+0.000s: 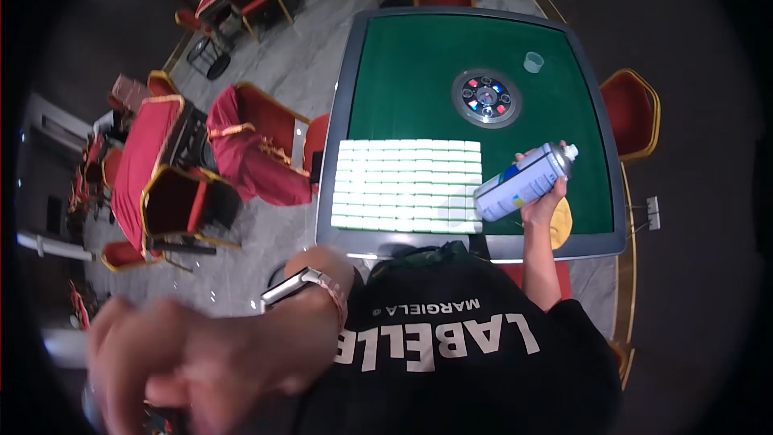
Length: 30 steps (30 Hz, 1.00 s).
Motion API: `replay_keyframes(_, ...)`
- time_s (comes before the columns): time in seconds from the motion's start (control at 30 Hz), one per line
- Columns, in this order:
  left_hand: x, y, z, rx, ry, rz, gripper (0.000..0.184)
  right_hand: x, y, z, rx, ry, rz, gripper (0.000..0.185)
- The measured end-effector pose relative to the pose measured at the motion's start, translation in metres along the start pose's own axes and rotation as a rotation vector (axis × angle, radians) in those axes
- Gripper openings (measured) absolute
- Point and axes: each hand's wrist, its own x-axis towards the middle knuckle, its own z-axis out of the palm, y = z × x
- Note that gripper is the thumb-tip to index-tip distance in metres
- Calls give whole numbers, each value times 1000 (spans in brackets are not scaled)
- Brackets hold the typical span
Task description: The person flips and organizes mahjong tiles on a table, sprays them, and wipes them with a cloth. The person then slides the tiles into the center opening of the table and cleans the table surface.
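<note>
My right hand [541, 203] is wrapped round a white and blue spray can [519, 185], tilted with its nozzle to the upper right. It is over the near right part of a green mahjong table [403, 72]. Beneath my right wrist lies a round yellow cloth or sponge [561, 227], partly hidden. Left of the can, a block of mahjong tiles [407, 185] stands in tight rows, white and green sides showing. My left hand [173, 354], blurred and close to the camera, has curled fingers; a pale bluish edge shows by them, too unclear to name. A watch [294, 286] is on that wrist.
A round dice unit [486, 98] sits mid-table, with a clear plastic cup [533, 62] beyond it. Red chairs with gold frames [632, 113] stand around. To the left are a chair with a red cloth [258, 153] and a red-covered table [146, 149]. A wall runs along the right.
</note>
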Motion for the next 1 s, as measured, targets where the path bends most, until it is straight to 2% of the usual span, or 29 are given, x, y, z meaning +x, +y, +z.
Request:
replay_keyframes(0.03, -5, 1, -13, 129, 55, -36, 38, -4, -3, 13, 55, -28, 8, 82)
replay_keyframes(0.1, -35, -9, -40, 674, 232, -308, 50, -11, -8, 41, 160, -88, 23, 85)
replay_keyframes(0.13, -58, -15, -50, 1088, 282, -587, 56, -14, -11, 54, 169, -119, 22, 87)
replay_keyframes(0.17, -87, -20, -63, 1347, 294, -887, 63, -17, -12, 62, 219, -132, 44, 88)
replay_keyframes(0.2, -121, -24, -75, 1433, 275, -1138, 69, -20, -11, 65, 259, -154, 64, 87)
replay_keyframes(0.23, -153, -25, -79, 1341, 263, -1285, 76, -21, -9, 69, 301, -176, 83, 87)
replay_keyframes(0.3, -196, -21, -83, 1038, 293, -1493, 76, -26, -5, 82, 320, -180, 121, 89)
replay_keyframes(0.37, -205, -24, -72, 970, 434, -1592, 75, -32, -4, 91, 292, -168, 176, 91)
replay_keyframes(0.4, -203, -27, -67, 1085, 413, -1657, 82, -34, -11, 100, 170, -44, 185, 93)
replay_keyframes(0.5, -223, -23, -63, 1554, 191, -1464, 84, -30, 4, 90, -80, -126, -139, 89)
replay_keyframes(0.53, -225, -20, -64, 1634, 134, -1405, 87, -29, 10, 84, -108, -183, -174, 88)
replay_keyframes(0.6, -220, -13, -70, 1536, 135, -1432, 86, -31, 20, 76, -160, -307, -228, 87)
replay_keyframes(0.63, -219, -8, -71, 1490, 149, -1445, 85, -32, 21, 74, -175, -331, -205, 87)
replay_keyframes(0.67, -227, -1, -76, 1189, 375, -1509, 86, -32, 22, 72, -190, -360, -176, 88)
replay_keyframes(0.8, -244, 3, -80, 943, 598, -1450, 87, -22, 32, 86, -82, -399, 23, 83)
replay_keyframes(0.9, -279, 15, -85, 1006, 634, -1362, 80, -7, 46, 100, -125, -463, 338, 76)
replay_keyframes(0.93, -280, 17, -82, 936, 677, -1360, 68, -3, 55, 101, -301, -511, 418, 71)
replay_keyframes(0.97, -282, 27, -80, 1121, 635, -1378, 63, -1, 65, 104, -479, -556, 482, 67)
replay_keyframes(1.0, -286, 41, -80, 1303, 579, -1399, 59, -3, 77, 111, -668, -631, 404, 56)
